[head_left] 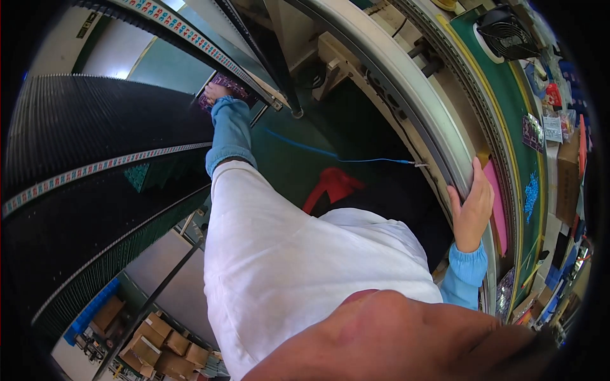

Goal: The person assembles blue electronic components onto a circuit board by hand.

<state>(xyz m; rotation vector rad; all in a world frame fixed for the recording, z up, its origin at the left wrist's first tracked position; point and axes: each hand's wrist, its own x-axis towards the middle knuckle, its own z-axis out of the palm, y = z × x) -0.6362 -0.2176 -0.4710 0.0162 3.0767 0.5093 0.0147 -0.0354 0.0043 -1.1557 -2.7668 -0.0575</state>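
My left hand (217,93) reaches out at the upper left, its fingers closed on the edge of a purple circuit board (236,87). The board is beside a black slotted rack (114,120) with many thin ridges, and part of it is hidden by my hand and sleeve. Over at the right, my right hand (473,213) rests on the pale metal rail (438,108) of a conveyor line. Its thumb stands apart from the fingers, and I see nothing held in it. A pink sheet (495,197) lies just beyond these fingers.
Numbered strips (114,159) run along the rack. A blue cord (337,155) stretches above the dark green floor towards the conveyor frame. Along the far right are a black fan (506,33), another circuit board (532,132) and small blue pieces (531,197). Cardboard boxes (152,340) are stacked lower left.
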